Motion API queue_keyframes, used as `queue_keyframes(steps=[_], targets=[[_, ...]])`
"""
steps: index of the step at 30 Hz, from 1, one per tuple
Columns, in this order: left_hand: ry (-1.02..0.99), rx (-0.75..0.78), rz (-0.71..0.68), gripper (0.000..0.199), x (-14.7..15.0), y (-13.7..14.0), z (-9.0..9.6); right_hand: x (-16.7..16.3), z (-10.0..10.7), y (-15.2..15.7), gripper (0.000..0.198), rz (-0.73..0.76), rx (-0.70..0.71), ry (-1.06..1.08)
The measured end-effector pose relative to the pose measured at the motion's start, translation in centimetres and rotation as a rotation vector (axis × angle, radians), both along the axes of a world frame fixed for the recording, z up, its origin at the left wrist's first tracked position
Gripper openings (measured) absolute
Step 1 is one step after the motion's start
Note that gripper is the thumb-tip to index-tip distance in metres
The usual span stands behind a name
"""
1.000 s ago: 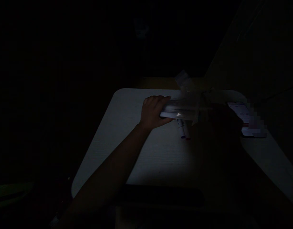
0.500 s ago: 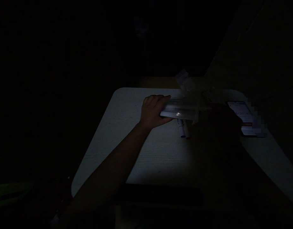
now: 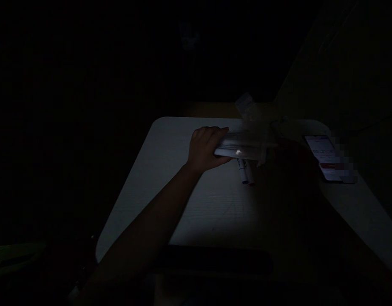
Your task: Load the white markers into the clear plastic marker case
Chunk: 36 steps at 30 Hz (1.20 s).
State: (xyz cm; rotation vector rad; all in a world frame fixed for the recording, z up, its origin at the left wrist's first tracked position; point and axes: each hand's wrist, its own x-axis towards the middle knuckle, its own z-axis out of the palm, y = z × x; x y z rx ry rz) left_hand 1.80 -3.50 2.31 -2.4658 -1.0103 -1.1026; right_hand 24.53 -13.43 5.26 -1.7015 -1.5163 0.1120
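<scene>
My left hand (image 3: pixel 204 148) is wrapped around the closed end of a clear plastic holder (image 3: pixel 250 152) lying on its side. Long pale shapes show inside it, too dim to name. My right hand (image 3: pixel 296 159) is in deep shadow at the holder's right end. A thin pale stick (image 3: pixel 271 145) runs from its fingertips toward the opening; its kind cannot be made out. Two white markers, a blue-ended marker (image 3: pixel 242 173) and a red-ended marker (image 3: pixel 251 177), lie on the table just below the holder, their upper ends under it.
The white table (image 3: pixel 145 187) is dimly lit. A crumpled clear plastic bag (image 3: pixel 247 106) lies behind the holder. A lit phone (image 3: pixel 326 159) rests at the right, beside my right hand. A dark bar-shaped thing (image 3: pixel 215 259) is along the near edge.
My right hand has moved slightly left toward the holder, with the thin stick, uncovering more of the phone. My left hand and the holder have stayed in place.
</scene>
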Motion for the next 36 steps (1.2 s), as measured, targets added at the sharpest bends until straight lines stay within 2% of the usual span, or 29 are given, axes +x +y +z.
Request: queue_keyframes(steps=[4,11,15,27,36], targets=[[0.000,0.000,0.006,0.079,0.0,0.0,0.0,0.4,-0.5,0.2,0.042,0.044,0.001,0.014],[0.005,0.009,0.000,0.079,0.0,0.0,0.0,0.9,-1.1,0.8,0.043,0.095,0.041,-0.122],[-0.006,0.020,-0.003,0.078,0.0,0.0,-0.1,0.9,-1.2,1.0,0.042,0.089,0.022,-0.112],[-0.019,0.065,-0.030,0.076,0.0,0.1,-0.2,1.4,-1.7,1.3,0.042,0.199,0.012,-0.159],[-0.016,0.079,-0.018,0.075,0.0,0.1,-0.2,1.2,-1.4,0.9,0.044,0.245,-0.008,-0.197]])
